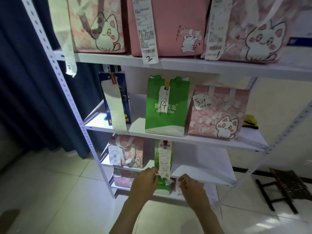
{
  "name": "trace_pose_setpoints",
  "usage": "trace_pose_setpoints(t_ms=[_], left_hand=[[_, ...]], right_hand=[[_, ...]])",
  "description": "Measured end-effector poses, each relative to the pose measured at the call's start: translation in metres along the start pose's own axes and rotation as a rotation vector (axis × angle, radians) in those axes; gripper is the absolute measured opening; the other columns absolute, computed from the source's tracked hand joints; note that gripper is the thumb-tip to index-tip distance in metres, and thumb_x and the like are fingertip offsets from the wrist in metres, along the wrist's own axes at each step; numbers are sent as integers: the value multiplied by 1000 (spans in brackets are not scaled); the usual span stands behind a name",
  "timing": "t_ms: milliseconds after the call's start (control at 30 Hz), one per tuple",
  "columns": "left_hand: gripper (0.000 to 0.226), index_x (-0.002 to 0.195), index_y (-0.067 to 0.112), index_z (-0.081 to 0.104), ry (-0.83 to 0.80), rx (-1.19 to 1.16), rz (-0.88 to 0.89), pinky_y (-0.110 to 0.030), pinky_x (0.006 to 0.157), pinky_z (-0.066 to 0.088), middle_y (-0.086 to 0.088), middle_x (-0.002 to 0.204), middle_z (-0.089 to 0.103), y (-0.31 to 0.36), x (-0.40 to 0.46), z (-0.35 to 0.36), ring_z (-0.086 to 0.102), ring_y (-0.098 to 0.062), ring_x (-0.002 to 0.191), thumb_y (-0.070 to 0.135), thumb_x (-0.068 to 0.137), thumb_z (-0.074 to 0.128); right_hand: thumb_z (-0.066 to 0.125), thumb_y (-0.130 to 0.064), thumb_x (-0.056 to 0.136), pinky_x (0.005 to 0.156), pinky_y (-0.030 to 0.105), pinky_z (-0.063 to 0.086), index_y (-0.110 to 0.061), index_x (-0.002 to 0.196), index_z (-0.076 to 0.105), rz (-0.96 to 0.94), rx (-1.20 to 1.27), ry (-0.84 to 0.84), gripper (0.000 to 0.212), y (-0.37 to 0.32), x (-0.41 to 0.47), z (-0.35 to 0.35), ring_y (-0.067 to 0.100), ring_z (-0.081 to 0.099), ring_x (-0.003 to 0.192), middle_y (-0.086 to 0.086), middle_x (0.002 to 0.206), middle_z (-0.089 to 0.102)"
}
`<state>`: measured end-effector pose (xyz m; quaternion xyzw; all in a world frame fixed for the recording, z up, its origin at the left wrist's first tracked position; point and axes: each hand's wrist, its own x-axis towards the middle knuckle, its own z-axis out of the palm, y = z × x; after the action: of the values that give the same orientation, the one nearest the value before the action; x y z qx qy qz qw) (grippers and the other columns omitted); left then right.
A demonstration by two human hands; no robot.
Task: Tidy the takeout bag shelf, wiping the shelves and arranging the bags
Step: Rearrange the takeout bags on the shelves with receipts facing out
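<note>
Green bag (163, 184) sitting low on the white shelf (202, 176), at 6 o'clock in view. Left hand (145, 180) pinching its hanging receipt (164, 163) at the bag's 9 o'clock. Right hand (190, 186) hovering at its 3 o'clock, fingers curled; grip can't be told.

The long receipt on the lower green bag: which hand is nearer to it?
Left. The left hand pinches the receipt at its lower left edge. The right hand is off to the receipt's lower right, apart from it.
</note>
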<state>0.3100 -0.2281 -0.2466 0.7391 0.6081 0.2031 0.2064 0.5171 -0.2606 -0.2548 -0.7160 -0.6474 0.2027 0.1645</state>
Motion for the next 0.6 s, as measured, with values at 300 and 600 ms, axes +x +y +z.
trace_pose_setpoints(t_ms=[300,600], left_hand=[[16,117,24,65,97,-22,-111,-8,72,43,5,119,72,-41,-7,-43,65,-8,96,28,104,56],[21,122,29,65,165,-179,-165,-17,87,49,9,124,70,-124,45,-101,65,-6,106,31,103,57]], right_hand=[[47,-27,106,62,12,45,-23,110,62,-99,83,-18,16,-54,17,24,10,65,85,-1,114,73],[52,-23,104,70,27,57,-28,104,64,-106,241,48,14,-153,79,50,5,65,81,-11,94,69]])
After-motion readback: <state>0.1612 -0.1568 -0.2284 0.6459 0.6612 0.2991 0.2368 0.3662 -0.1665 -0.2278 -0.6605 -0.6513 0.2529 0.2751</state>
